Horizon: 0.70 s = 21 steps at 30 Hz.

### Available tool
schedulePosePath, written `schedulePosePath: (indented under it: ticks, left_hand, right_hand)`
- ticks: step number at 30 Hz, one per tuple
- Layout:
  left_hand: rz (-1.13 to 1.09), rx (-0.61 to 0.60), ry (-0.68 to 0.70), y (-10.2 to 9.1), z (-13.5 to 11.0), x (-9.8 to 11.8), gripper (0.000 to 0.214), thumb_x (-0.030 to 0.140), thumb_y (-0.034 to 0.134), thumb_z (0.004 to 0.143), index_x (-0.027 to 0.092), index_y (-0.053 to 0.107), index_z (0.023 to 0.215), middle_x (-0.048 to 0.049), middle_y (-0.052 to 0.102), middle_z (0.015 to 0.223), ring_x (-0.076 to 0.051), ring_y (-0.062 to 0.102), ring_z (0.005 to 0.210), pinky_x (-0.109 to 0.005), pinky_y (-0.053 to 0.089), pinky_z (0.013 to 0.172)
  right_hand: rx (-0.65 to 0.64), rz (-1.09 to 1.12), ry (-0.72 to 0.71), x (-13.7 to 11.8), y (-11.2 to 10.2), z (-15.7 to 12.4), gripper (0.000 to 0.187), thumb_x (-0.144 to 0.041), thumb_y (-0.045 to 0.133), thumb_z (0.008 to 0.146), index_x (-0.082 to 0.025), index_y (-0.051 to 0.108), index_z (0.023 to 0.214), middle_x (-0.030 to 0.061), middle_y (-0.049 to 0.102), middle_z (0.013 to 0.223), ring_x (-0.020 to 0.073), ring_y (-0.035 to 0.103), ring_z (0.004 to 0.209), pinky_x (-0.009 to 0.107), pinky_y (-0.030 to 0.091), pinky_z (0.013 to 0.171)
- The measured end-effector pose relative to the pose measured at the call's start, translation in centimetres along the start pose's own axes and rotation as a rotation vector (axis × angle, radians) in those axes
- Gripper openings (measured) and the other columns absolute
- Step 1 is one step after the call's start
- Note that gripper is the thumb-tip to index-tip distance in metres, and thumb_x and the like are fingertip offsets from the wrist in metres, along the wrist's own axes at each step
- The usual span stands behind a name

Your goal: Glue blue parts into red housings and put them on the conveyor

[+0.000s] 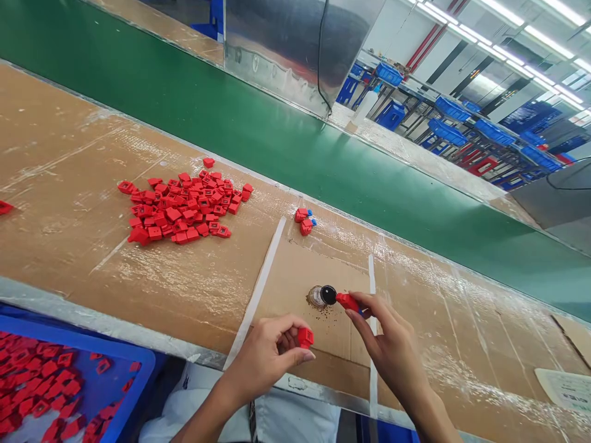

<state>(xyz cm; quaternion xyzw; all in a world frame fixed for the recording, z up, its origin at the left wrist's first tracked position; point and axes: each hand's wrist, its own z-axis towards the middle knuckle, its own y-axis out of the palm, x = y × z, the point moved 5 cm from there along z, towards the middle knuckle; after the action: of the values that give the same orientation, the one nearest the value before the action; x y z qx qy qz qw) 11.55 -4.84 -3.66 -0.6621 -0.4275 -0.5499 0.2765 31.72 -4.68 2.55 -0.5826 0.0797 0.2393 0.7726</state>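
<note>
On my feed, the right hand (392, 335) is pinching a red plastic part (347, 301) between thumb and fingers. A round black tip (329, 295) on its end sits right at a metal-rimmed disc (316, 297) lying on a cardboard sheet (318, 271), with brown specks (324, 312) scattered around it. I can't tell from here whether the tip touches the rim. The left hand (263, 363) is curled closed, gripping a red plastic block (305, 337) at its fingertips, close to the right hand but apart from it. Two white tape strips (256, 292) run along either side of the cardboard sheet on the surface (83, 271). Just beyond the sheet sit two red parts with blue ends (305, 221), and farther left lies a loose pile of red parts (184, 206). At near left, a blue crate (78, 337) holds more red parts (41, 384). A green conveyor belt (231, 104) runs along the far side of the surface, shelves of blue bins (447, 117) stand at far right, and a printed sheet (566, 389) lies at near right.
</note>
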Motion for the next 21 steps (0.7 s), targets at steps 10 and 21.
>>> schedulePosePath:
  ticks: [10, 21]
  left_hand:
    - [0.007, -0.003, 0.007, 0.1, 0.01, 0.05, 0.015, 0.028, 0.074, 0.079, 0.017, 0.065, 0.083, 0.0033, 0.057, 0.071, -0.01, 0.049, 0.064, -0.021, 0.037, 0.058]
    - [0.004, -0.005, 0.029, 0.18, -0.11, -0.17, 0.021, 0.035, 0.073, 0.081, 0.017, 0.063, 0.085, 0.0027, 0.056, 0.071, -0.011, 0.047, 0.064, -0.022, 0.037, 0.059]
  right_hand:
    - [-0.032, 0.027, -0.03, -0.16, 0.31, 0.19, 0.016, -0.027, 0.056, 0.098, -0.024, 0.06, 0.113, 0.0038, 0.069, 0.102, 0.0175, 0.065, 0.084, 0.029, 0.053, 0.073]
    - [-0.064, -0.012, -0.071, -0.33, 0.43, 0.44, 0.015, -0.028, 0.054, 0.099, -0.024, 0.061, 0.112, 0.0057, 0.069, 0.102, 0.0199, 0.067, 0.088, 0.032, 0.054, 0.076]
